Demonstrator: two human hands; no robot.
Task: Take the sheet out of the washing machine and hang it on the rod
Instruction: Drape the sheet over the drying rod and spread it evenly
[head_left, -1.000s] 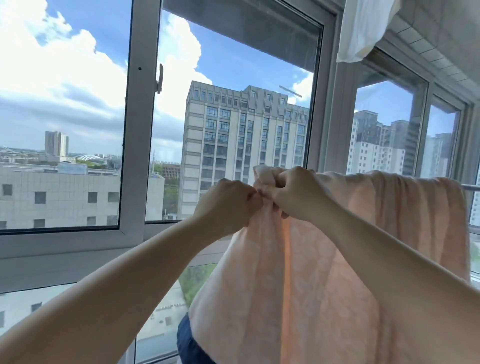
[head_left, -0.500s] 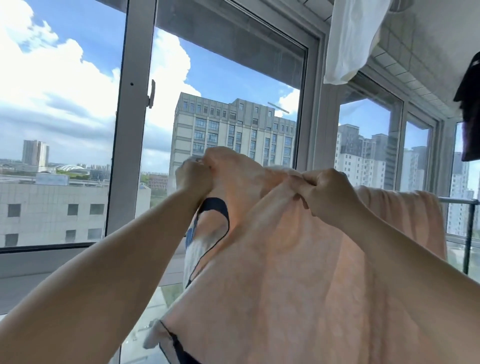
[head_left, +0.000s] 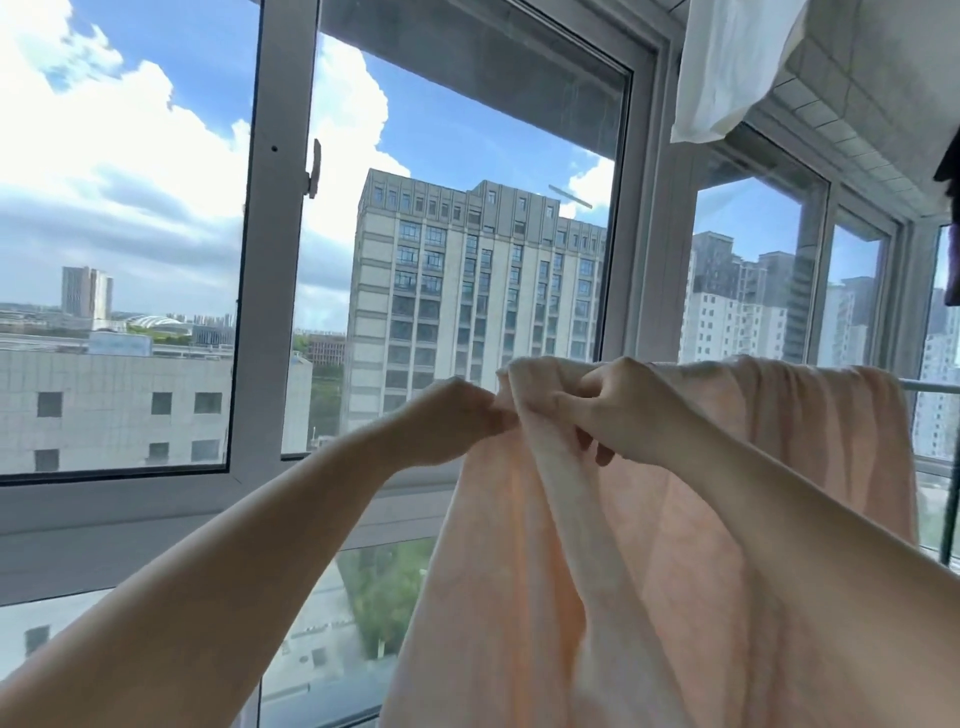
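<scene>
Forearms are stretched forward from the lower corners, and the peach sheet (head_left: 649, 545) is gripped at its bunched top edge by both hands, which sit close together with a fold of cloth between them. The left hand (head_left: 457, 421) is curled into a fist that pinches the outer left edge; the right hand (head_left: 618, 410) has its fingers (head_left: 576, 405) bent round a thick fold just beside it. The sheet is draped over the rod (head_left: 930, 385), whose bare end shows at the far right, and hangs down towards the lower edge of the view. Open room lies left of the cloth, up to the window frame (head_left: 260, 291). No writing can be read. Compared with half a second ago, the hands have been drawn together and the dark-trimmed underside is no longer seen. A white cloth (head_left: 727, 67) hangs at upper right; tower blocks stand beyond the glass.
</scene>
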